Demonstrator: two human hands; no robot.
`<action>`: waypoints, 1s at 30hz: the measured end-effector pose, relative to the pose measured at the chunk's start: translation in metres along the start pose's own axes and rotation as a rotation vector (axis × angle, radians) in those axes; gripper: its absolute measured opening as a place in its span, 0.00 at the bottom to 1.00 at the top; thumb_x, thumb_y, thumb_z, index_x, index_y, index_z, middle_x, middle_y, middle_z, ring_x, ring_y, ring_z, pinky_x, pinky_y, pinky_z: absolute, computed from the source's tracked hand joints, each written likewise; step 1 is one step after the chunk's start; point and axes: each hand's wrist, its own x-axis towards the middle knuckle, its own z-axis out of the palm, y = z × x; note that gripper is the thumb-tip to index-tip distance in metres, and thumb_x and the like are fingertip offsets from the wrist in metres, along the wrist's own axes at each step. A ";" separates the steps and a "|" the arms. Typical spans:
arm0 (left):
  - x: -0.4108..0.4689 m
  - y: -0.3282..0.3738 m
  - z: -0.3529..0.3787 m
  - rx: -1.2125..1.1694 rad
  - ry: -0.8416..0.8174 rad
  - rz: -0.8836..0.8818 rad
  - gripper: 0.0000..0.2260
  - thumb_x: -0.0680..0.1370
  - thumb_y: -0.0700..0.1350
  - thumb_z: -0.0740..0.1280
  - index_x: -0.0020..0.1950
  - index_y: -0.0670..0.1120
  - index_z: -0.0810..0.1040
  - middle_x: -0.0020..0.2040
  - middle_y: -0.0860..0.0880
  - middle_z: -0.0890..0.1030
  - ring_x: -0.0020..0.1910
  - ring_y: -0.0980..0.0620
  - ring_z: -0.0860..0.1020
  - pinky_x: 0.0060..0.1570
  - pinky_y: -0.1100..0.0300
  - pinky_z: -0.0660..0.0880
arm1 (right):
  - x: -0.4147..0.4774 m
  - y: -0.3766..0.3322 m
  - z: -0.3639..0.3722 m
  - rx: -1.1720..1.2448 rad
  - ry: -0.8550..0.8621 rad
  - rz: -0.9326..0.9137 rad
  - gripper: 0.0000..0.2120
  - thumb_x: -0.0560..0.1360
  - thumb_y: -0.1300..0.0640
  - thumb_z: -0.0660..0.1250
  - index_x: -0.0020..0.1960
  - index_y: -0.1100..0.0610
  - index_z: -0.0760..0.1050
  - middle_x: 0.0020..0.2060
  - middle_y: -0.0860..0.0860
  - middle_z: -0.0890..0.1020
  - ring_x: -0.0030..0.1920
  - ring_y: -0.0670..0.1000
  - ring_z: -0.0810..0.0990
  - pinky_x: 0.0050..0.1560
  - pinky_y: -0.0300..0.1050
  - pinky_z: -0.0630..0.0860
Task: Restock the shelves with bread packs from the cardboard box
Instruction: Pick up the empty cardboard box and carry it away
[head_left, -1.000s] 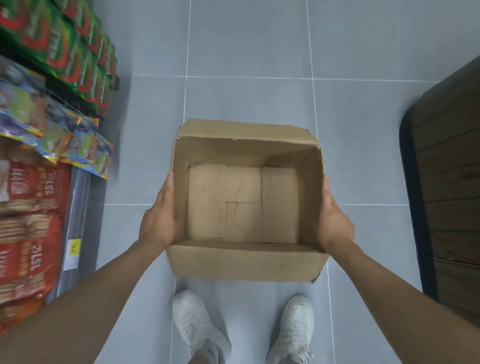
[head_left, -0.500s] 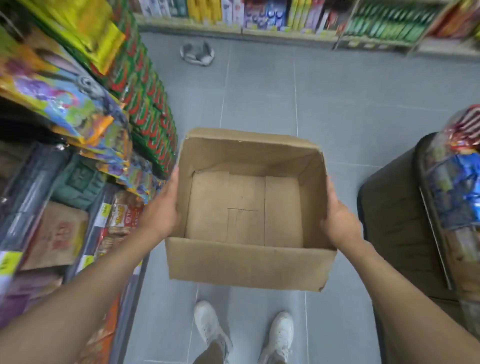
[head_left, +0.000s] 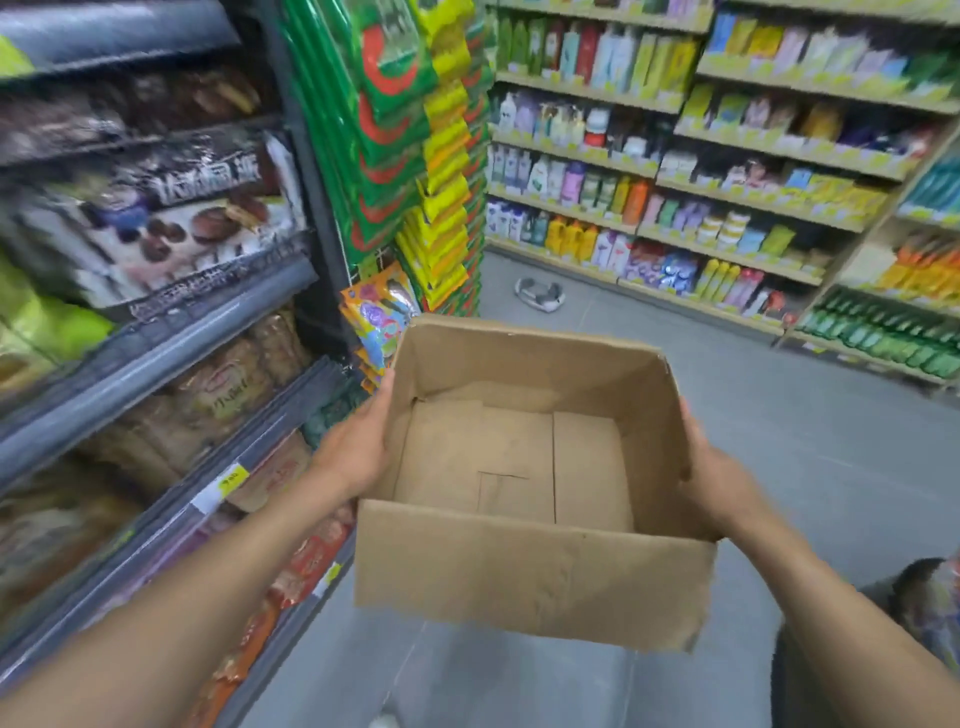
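We hold box (head_left: 519, 571) mid-air, open top up, bottom flaps showing; approx square, long axis unclear. L hand (head_left: 353, 452) and R hand (head_left: 711, 483) flat vs its side walls, fingers straight. Left of box: shelf (head_left: 156, 358), close; yellow tag (head_left: 234, 479) too blurred to read. Beyond box far edge: open floor (head_left: 779, 431).

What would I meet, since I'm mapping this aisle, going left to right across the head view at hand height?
Stocked shelf → left hand → cardboard box → right hand; each hand presses a side wall of the box.
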 end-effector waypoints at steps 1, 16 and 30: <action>-0.012 -0.001 -0.008 0.003 0.028 -0.040 0.47 0.76 0.34 0.60 0.80 0.64 0.34 0.80 0.48 0.65 0.66 0.41 0.77 0.54 0.52 0.73 | 0.005 -0.008 -0.006 -0.016 -0.008 -0.036 0.51 0.74 0.65 0.64 0.81 0.41 0.34 0.54 0.67 0.82 0.53 0.66 0.82 0.48 0.56 0.77; -0.287 -0.057 -0.078 0.097 0.370 -0.651 0.45 0.75 0.36 0.62 0.82 0.58 0.36 0.79 0.44 0.67 0.64 0.39 0.78 0.46 0.54 0.69 | -0.026 -0.204 0.012 -0.070 -0.143 -0.731 0.52 0.73 0.68 0.60 0.78 0.35 0.31 0.42 0.62 0.80 0.43 0.62 0.83 0.38 0.50 0.72; -0.635 -0.070 -0.080 0.048 0.659 -1.035 0.46 0.78 0.44 0.64 0.76 0.71 0.32 0.64 0.41 0.81 0.51 0.38 0.83 0.40 0.50 0.73 | -0.266 -0.383 0.099 -0.103 -0.298 -1.258 0.56 0.73 0.59 0.67 0.73 0.28 0.25 0.49 0.58 0.84 0.47 0.59 0.84 0.48 0.56 0.80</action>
